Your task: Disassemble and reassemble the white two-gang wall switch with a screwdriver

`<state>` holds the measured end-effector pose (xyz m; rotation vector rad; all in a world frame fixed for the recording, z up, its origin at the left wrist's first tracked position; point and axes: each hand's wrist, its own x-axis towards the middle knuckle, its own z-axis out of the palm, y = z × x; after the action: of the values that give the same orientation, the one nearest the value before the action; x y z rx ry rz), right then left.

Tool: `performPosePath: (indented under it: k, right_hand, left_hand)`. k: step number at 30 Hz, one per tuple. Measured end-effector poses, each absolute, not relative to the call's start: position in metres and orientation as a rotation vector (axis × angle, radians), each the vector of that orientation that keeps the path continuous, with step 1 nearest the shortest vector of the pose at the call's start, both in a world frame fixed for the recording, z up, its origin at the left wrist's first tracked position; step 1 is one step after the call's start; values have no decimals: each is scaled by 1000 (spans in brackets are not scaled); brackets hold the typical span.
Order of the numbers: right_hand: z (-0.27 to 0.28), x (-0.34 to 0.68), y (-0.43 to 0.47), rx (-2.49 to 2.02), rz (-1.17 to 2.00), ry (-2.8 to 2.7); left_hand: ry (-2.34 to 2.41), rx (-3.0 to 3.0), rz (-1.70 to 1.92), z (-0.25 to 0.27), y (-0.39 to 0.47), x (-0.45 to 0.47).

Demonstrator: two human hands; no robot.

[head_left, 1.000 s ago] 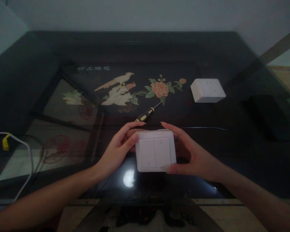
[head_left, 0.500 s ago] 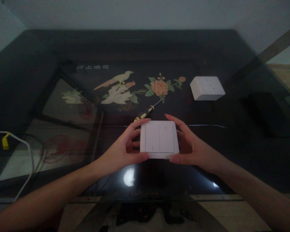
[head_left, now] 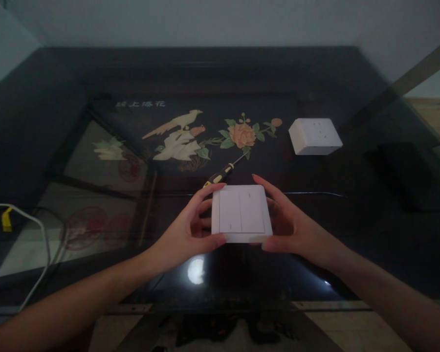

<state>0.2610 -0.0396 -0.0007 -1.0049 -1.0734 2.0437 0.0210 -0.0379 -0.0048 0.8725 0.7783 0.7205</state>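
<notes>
Between my two hands is a white two-rocker wall switch (head_left: pixel 241 212), its face turned up toward me. My left hand (head_left: pixel 195 222) grips its left side, thumb at the near corner and index finger along the far one. On the opposite side my right hand (head_left: pixel 288 220) holds the right edge, thumb low at the near corner and index finger raised near the far corner. The other fingers are partly hidden behind the switch. Just beyond it lies a screwdriver (head_left: pixel 222 174) with a black and yellow handle, its tip pointing away to the right.
A white socket box (head_left: pixel 315 136) stands at the back right of the glossy black table (head_left: pixel 220 73). A dark flat object (head_left: pixel 407 173) lies at the right. A white cable (head_left: pixel 46 239) with a yellow tag (head_left: pixel 6 220) runs along the left.
Both hands keep hold of the wall switch, almost unmoved. My right thumb has shifted slightly right along its near edge. The whole view has dropped a little.
</notes>
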Motion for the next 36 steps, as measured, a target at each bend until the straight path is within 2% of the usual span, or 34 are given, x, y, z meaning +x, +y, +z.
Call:
performPosePath:
  k: [9,27,36]
  right_hand:
    - [0,262,-39,-955,2045,-999]
    - [-1,260,-40,-1118,1724,-1301]
    - [1,264,-39,-1151,1771,-1270]
  left_hand:
    - [753,532,758,-1,-37,23]
    - [744,901,827,-8,-41,21]
    - [719,816,799,-9,-42,22]
